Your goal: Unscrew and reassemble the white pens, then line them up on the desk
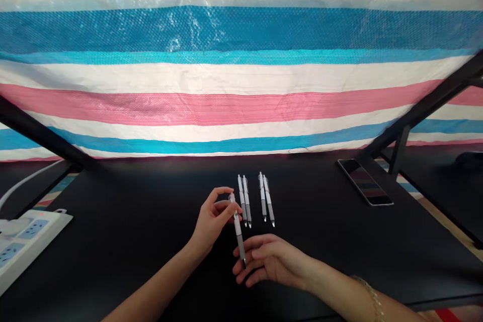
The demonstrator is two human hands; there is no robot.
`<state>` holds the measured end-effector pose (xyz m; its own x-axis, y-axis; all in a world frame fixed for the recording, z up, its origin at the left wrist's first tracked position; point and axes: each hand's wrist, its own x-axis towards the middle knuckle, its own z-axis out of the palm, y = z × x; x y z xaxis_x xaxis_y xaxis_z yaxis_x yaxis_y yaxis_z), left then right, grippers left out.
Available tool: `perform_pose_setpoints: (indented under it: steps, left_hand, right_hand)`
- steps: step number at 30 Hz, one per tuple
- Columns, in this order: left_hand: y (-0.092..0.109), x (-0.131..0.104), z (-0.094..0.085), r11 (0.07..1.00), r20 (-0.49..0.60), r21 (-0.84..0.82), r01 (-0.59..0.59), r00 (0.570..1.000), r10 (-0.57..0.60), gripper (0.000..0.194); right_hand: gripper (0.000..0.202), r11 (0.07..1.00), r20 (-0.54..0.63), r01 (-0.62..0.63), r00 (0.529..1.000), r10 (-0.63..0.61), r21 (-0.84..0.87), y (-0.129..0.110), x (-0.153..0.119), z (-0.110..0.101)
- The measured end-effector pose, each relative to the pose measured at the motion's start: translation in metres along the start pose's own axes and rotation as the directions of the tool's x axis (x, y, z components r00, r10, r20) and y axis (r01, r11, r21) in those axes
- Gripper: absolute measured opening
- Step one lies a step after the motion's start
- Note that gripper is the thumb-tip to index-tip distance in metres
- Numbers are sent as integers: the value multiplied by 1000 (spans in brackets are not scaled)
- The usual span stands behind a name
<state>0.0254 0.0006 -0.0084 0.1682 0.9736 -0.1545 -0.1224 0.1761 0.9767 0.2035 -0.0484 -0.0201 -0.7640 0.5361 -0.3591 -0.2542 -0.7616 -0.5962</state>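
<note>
White-and-grey, a slim plastic pen slants at lower centre, fingers of the left hand pinching its top, the right hand loosely spread by its tip; a slackened pinch could drop it onto the flat black surface.

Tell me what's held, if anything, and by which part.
The left hand holds a pen by its white upper part. The right hand is open beside the grey grip; whether it touches the pen can't be told.

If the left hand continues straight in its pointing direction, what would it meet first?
Probably the left pair of click pens, though the left hand may pass above; depth is unclear.
</note>
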Motion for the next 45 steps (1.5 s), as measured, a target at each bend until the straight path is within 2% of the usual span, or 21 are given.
perform_pose_setpoints:
  steps: [12, 19, 25, 38, 45]
  left_hand:
    - [0, 1, 0, 1000, -42, -14, 27, 999, -28, 38]
    - [0, 0, -2, 1000, -18, -12, -2, 1000, 2, 36]
    - [1, 1, -3, 1000, -41, 1, -23, 999, 23, 32]
    - [10, 6, -6, 999, -83, -5, -35, 996, 34, 36]
    - [16, 14, -9, 997, -85, 66, -45, 995, 50, 37]
  right_hand:
    - [33, 1000, -19, 5, 1000, -5, 16, 2, 0, 0]
    - [34, 1000, -11, 8, 1000, -8, 3, 2, 1, -2]
    - [36, 1000, -14, 5, 1000, -5, 1, 2, 1, -2]
    - [33, 1000, -21, 20, 1000, -19, 19, 3, 1, -2]
    - [34, 1000, -20, 20, 1000, -20, 2, 3, 2, -4]
